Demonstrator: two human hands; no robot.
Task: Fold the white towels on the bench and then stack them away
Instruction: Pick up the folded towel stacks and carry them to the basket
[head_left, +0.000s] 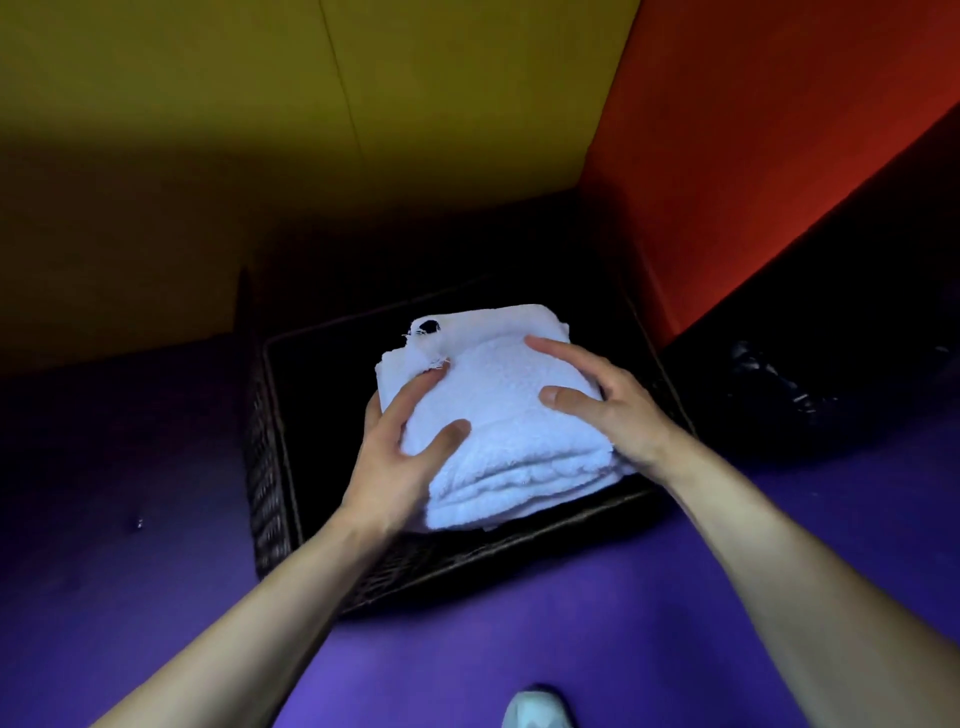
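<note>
I see the left hand (402, 457) and right hand (602, 397) clamping the folded towels (498, 415) from both sides, steadying them over the basket (270, 467).

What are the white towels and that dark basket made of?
Towels: they look like soft terry cloth, with a fuzzy looped surface and a frayed corner with a hole. Basket: probably woven wicker or rattan, since its dark side shows a plaited pattern; the dim light leaves that open.

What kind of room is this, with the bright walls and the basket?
Hard to say; perhaps a spa or gym storage corner. A stack of folded white towels goes into a dark wicker basket on a purple floor.
</note>
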